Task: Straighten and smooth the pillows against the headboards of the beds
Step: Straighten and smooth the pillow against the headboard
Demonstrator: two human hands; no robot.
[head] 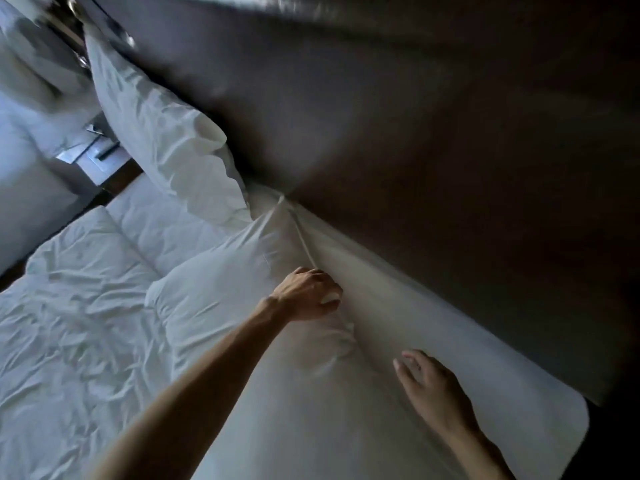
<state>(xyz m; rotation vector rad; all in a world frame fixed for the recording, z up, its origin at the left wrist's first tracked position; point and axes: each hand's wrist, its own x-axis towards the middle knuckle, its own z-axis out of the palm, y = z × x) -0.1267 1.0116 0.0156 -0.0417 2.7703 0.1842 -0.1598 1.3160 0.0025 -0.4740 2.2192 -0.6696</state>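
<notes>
A white pillow [225,292] lies flat on the bed near the dark headboard [433,174]. My left hand [308,294] is closed on its top edge, pinching the fabric by the seam. My right hand [429,389] hovers with fingers spread over the white sheet beside the pillow, holding nothing. A second white pillow [162,140] leans upright against the headboard further along, its case wrinkled.
A crumpled white duvet [69,323] covers the bed to the left. Beyond it stand a nightstand [93,157] with small items and a second bed [20,116] with white bedding. The mattress corner [568,420] ends at the lower right.
</notes>
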